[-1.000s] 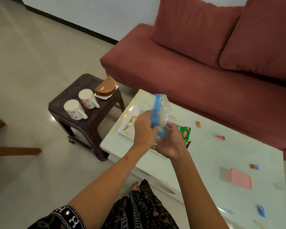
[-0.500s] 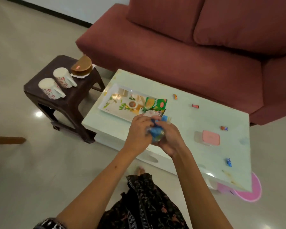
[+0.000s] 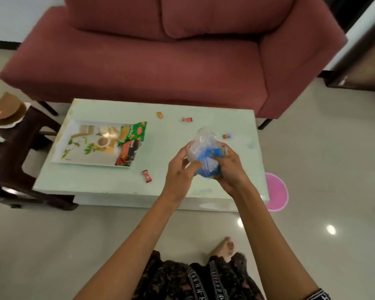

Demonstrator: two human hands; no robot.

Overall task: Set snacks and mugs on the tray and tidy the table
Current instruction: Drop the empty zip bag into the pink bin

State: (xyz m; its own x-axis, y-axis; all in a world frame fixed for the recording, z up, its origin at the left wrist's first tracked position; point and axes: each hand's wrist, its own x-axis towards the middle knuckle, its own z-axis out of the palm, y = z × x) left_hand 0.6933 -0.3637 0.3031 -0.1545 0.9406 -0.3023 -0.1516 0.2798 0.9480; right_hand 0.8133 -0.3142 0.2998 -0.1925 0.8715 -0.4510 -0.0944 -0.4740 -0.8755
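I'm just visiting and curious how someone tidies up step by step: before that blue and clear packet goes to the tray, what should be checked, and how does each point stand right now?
1. Packet held firmly: ok. The left hand and right hand both grip the blue and clear packet above the table.
2. Free room on the tray: ok. Its left part is bare; the green snack packet and red snack packet lie at its right end.
3. Path to the tray: ok. Only one red candy lies near it, flat on the table.
4. Packet sealed: cannot tell, it is crumpled.
5. Table tidy: not ok. Loose candies remain, such as the orange candy.
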